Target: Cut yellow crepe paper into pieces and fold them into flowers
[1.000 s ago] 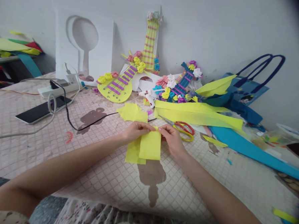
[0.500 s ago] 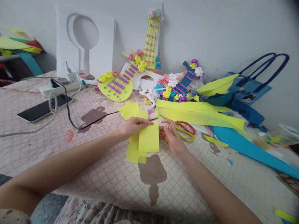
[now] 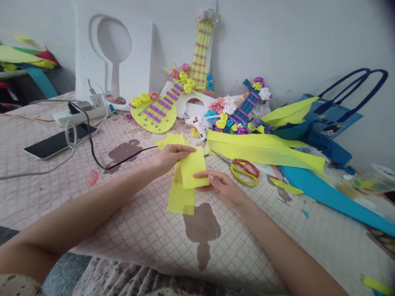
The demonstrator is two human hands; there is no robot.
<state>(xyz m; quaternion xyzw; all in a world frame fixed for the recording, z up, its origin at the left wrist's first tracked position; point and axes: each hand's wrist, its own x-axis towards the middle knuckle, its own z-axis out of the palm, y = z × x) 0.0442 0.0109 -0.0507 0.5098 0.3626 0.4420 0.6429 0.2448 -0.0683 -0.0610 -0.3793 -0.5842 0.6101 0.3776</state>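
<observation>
A small rectangle of yellow crepe paper [image 3: 191, 168] is held between both hands above the table. My left hand [image 3: 171, 158] pinches its upper left corner. My right hand [image 3: 221, 186] grips its lower right corner, with fingers on the front and behind. Under it, another yellow paper strip [image 3: 180, 197] lies on the tablecloth, and more yellow pieces [image 3: 170, 140] lie behind my left hand. Scissors with red and yellow handles [image 3: 241, 172] rest just right of my right hand, blades pointing up and left.
At the back stand a yellow paper guitar [image 3: 157, 112], a blue one [image 3: 246, 108] and a white cut-out board [image 3: 87, 61]. A glue gun [image 3: 198, 126] lies before them. Yellow [image 3: 267, 151] and blue paper [image 3: 332, 198] spread rightward. A phone [image 3: 58, 142], power strip [image 3: 79, 113] and cables occupy the left.
My right hand has moved from beside the paper's right edge to its lower right corner and closed on it. The held paper has shifted slightly up and left.
</observation>
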